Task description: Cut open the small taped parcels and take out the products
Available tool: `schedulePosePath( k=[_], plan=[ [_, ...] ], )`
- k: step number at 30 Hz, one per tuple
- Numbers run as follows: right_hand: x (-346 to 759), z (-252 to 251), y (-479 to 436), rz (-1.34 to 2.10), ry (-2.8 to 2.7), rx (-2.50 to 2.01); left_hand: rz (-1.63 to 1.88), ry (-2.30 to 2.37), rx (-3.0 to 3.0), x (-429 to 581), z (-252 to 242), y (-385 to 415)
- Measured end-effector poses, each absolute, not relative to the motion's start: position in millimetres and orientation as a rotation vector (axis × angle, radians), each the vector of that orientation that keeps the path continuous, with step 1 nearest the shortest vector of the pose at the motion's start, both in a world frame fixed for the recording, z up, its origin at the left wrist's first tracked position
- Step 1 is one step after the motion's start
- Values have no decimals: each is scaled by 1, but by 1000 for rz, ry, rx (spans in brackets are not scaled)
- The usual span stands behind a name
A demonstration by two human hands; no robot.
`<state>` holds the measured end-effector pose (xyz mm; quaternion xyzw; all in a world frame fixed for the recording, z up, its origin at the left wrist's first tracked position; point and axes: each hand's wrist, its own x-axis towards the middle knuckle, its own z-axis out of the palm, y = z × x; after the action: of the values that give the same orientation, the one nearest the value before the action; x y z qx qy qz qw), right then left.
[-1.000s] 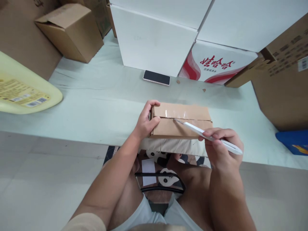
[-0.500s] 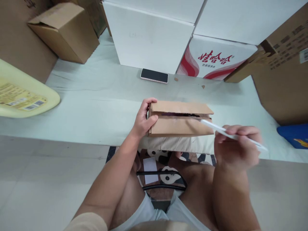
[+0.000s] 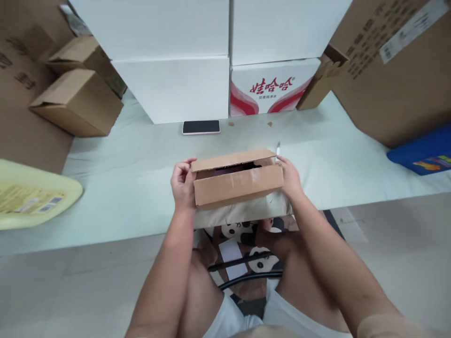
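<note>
A small brown cardboard box [image 3: 237, 187] rests at the near edge of the pale green table [image 3: 141, 155]. Its top flaps are parted, and something dark purple shows in the gap. My left hand [image 3: 181, 185] is closed round the box's left end, thumb on the top corner. My right hand [image 3: 291, 176] presses against the box's right end, with its fingers hidden behind the box. The tip of the white cutter [image 3: 278, 149] sticks up just past my right hand. I cannot tell whether the hand still holds it.
A phone [image 3: 201, 127] lies face down behind the box, in front of stacked white cartons [image 3: 176, 84] and a red-printed carton [image 3: 273, 89]. Brown boxes [image 3: 77, 101] stand at left and a large one [image 3: 391, 70] at right. A yellow container [image 3: 31, 195] and a blue item [image 3: 421, 155] lie at the sides.
The cutter left the box's seam, and my right hand moved in to the box's right end. The top flaps have parted. My view shifted, so the box sits more central.
</note>
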<state>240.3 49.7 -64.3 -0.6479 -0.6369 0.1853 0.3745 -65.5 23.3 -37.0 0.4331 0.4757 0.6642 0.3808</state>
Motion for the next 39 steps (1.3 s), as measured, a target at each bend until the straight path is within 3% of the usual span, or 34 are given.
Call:
schedulePosePath(
  k=[8,15,24,29,34,39],
  plan=[
    [215,-40,-2,703,-1510,-1017,1669,1315,1219,-62,-16,16],
    [219,-26,-19,307,-1917,-971,1312,1119,1624,-79,-11,12],
    [207,-21,-15,249,-1430,-989,1685,985,1496,-75,-11,12],
    [217,50,-37,-139,-1250,-968,1680,1011,1500,-70,-18,15],
    [182,130,-20,226,-2374,-1063,1651,936,1530,-71,-22,17],
    [121,123,30,308,-3189,-1268,1573,849,1600,-74,-17,13]
  ],
)
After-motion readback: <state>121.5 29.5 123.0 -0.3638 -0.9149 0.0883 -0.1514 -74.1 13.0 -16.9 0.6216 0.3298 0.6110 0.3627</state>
